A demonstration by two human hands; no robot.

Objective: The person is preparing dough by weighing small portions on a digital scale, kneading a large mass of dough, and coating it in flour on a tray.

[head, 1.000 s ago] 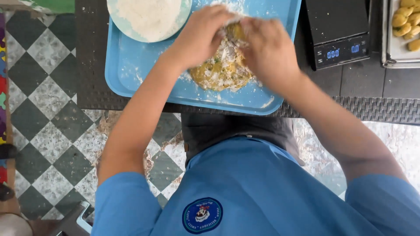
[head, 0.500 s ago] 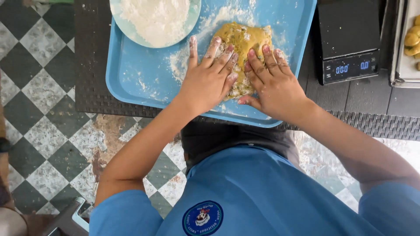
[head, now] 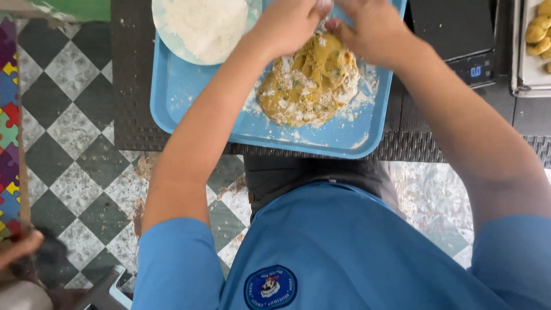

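A head-worn camera looks straight down at a person in a blue short-sleeved shirt (head: 321, 247) working at a dark textured worktop (head: 129, 86). A lump of yellow-orange dough dusted with white flour (head: 307, 80) lies in the middle of a light blue rectangular plastic tray (head: 189, 97). Both hands meet at the far edge of the dough. The left hand (head: 287, 23) and the right hand (head: 373, 28) have their fingers curled down, gripping the dough's far rim. A pale round plate heaped with white flour (head: 201, 26) sits in the tray's far left corner. A black digital kitchen scale (head: 459, 34) stands just right of the tray. A metal tray of small yellow dough pieces (head: 534, 46) is at the far right. A black-and-white chequered floor (head: 63, 143) shows on the left.
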